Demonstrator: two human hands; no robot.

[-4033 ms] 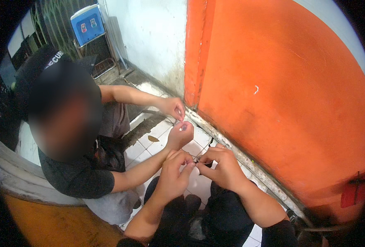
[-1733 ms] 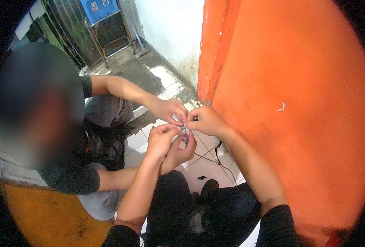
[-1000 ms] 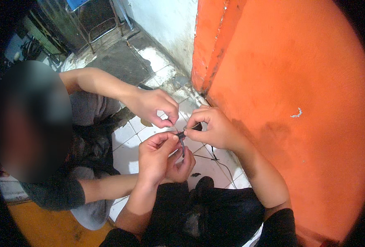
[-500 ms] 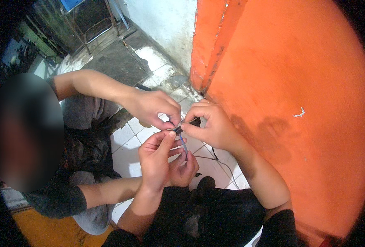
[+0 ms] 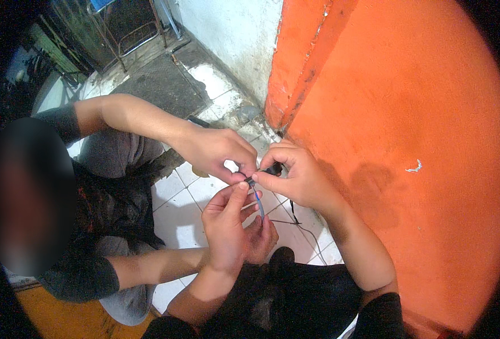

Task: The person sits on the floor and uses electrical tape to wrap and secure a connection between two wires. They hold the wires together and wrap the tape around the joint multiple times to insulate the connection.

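A small black piece (image 5: pixel 249 181), too small to make out exactly, is gripped where several hands meet. My left hand (image 5: pixel 227 212) comes from below, pinching it between thumb and forefinger, other fingers loosely spread. From the right, my right hand (image 5: pixel 292 175) pinches at the same piece with thumb and forefinger. A thin blue and grey cable (image 5: pixel 259 203) runs down from it. A co-worker's hand (image 5: pixel 221 152) touches the piece from the upper left, and the co-worker's other hand (image 5: pixel 261 237) is at the cable's lower part, partly hidden behind mine. Another dark object (image 5: pixel 274 168) shows behind my right fingers.
An orange wall (image 5: pixel 408 113) rises close on my right. The co-worker crouches at left over a white tiled floor (image 5: pixel 173 226). A grey cord (image 5: pixel 319 243) lies on the tiles. Farther off are a dark mat (image 5: pixel 154 85) and a metal-framed chair (image 5: pixel 140 37).
The hands and the black piece appear slightly farther right and lower, as the whole view has shifted a little. All the grips look the same.
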